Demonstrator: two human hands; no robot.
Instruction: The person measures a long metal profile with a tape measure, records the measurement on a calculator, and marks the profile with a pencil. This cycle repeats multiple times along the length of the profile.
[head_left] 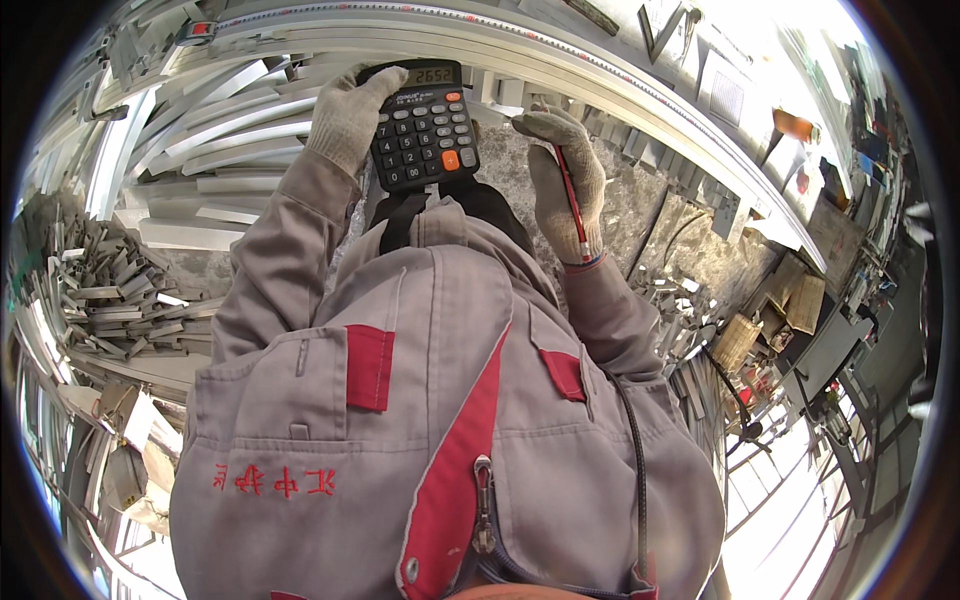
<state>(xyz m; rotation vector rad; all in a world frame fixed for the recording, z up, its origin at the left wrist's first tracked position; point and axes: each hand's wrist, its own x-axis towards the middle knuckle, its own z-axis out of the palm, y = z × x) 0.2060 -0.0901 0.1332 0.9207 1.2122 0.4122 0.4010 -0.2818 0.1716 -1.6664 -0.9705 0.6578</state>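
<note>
My left hand (345, 122), in a pale knitted glove, grips a black desk calculator (403, 150) by its left edge. The thumb lies over the upper left corner, beside the lit display. Orange and dark keys face up toward me. To the right, my right hand (560, 185), gloved alike, is curled around a slim red pencil (571, 195) that lies along the palm, its lower end near the wrist. The right fingertips point toward the calculator but stay apart from it.
A tape measure (400, 8) stretches along a long pale metal profile across the top, its case (200, 30) at the upper left. Stacked metal strips (230, 120) lie left of my arm, above a heap of short offcuts (110, 295). Cardboard pieces (738, 345) sit at the right.
</note>
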